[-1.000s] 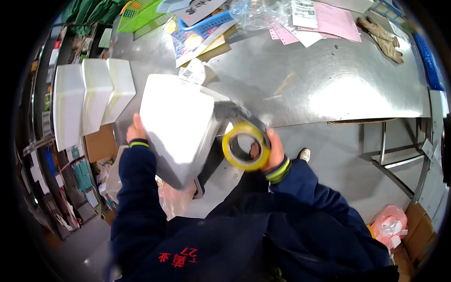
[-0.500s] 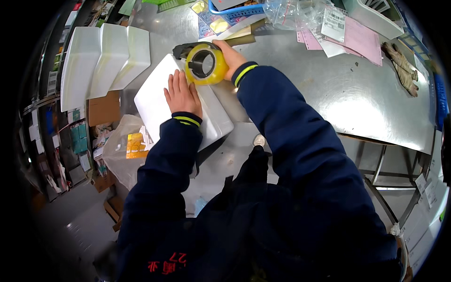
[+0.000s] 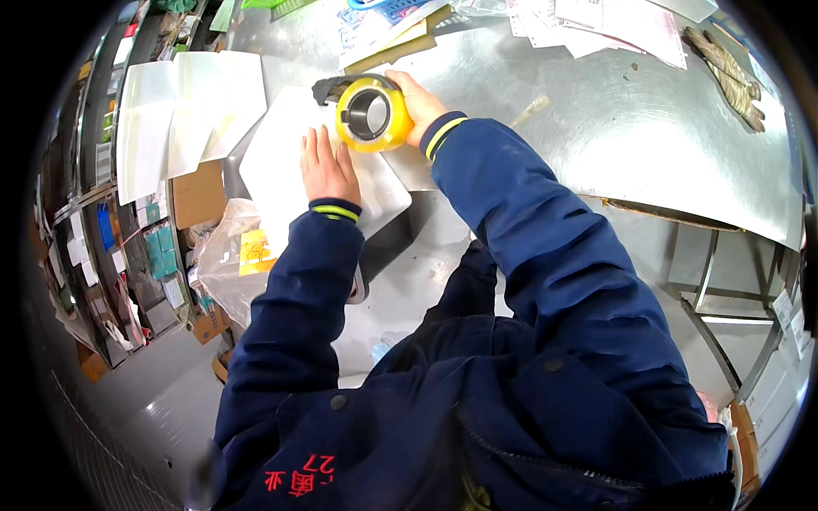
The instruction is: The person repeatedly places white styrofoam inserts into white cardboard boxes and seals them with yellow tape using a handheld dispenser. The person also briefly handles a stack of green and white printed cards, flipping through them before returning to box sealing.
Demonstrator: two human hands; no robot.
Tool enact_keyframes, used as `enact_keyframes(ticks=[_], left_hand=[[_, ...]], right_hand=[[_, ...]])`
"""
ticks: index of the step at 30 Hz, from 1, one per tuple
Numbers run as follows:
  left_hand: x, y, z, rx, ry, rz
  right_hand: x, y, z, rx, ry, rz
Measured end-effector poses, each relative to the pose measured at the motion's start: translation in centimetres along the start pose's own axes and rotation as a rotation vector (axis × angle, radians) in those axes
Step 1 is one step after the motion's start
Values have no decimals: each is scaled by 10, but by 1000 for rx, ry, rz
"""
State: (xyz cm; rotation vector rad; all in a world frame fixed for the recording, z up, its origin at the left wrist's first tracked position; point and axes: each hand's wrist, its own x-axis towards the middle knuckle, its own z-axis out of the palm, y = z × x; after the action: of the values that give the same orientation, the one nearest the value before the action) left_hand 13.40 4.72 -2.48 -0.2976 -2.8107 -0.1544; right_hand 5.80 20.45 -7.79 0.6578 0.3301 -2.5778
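A white box [image 3: 271,157] with smooth faces lies at the near left edge of the metal table, turned at an angle. Flat on its top, fingers stretched out, rests my left hand [image 3: 329,173]. My right hand [image 3: 419,106] is closed round a tape dispenser [image 3: 396,128] carrying a wide yellow roll, with its black end [image 3: 328,90] pointing left over the box's far part. The dispenser hides part of the box and sits just beyond my left fingertips. Whether tape is stuck to the box, I cannot tell.
White angular panels [image 3: 145,128] stand at the left, beside shelves of small boxes [image 3: 159,247] and a clear plastic bag [image 3: 226,264]. Across the metal table [image 3: 588,128] lie papers [image 3: 596,25] and a work glove [image 3: 724,81]. A blue basket [image 3: 383,4] shows at the far edge.
The view has shifted, so the far table items sit higher in the picture. The picture is brighter. My left hand stays on the box and my right hand keeps the tape dispenser.
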Motion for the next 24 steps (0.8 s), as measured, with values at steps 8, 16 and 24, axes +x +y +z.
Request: enact_keyframes(ticks=[8, 16, 24], left_hand=[[-3, 0, -12, 28, -7, 42], [0, 0, -10, -27, 68, 174], [56, -45, -11, -97, -290, 538]], right_hand=[[-124, 27, -63, -32, 120, -123], [-237, 96, -115, 62, -66, -120], [-235, 120, -113, 4, 31, -244]])
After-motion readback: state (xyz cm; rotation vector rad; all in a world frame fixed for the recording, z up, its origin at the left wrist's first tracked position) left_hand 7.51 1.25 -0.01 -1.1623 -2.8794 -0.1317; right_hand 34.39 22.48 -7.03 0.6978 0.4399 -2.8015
